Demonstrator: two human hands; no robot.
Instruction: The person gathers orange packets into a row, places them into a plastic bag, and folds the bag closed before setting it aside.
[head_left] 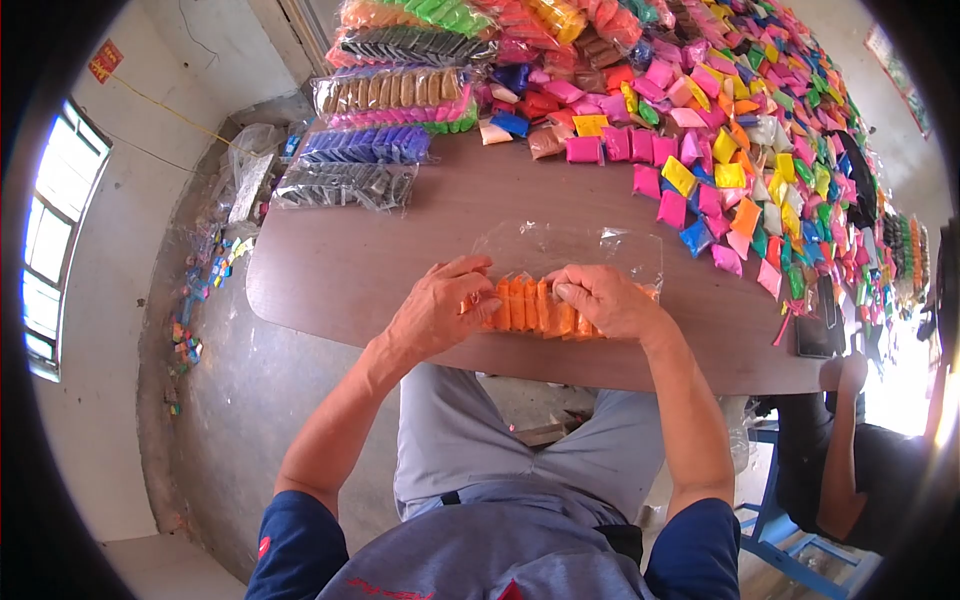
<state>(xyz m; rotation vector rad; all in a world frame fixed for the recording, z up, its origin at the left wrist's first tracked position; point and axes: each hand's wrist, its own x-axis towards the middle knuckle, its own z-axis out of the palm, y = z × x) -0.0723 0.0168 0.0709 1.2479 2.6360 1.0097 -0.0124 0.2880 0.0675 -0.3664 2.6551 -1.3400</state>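
Observation:
Near the front edge of the brown table, a row of small orange packets [530, 308] stands side by side, pressed together. My left hand [438, 302] grips the left end of the row, its fingers curled round the outermost packet. From the right, my right hand [605, 300] is closed on the row with bent fingers and the thumb over the top. A clear plastic bag [632, 250] spreads flat behind and around the packets, its far edge lying on the table.
Bagged rows of packets, including grey ones [345, 187] and blue ones [367, 145], lie at the back left of the table [330, 260]. A large heap of loose coloured packets [730, 175] covers the right side. A phone-like dark object [820, 325] and another person's arm [843, 430] are at the right.

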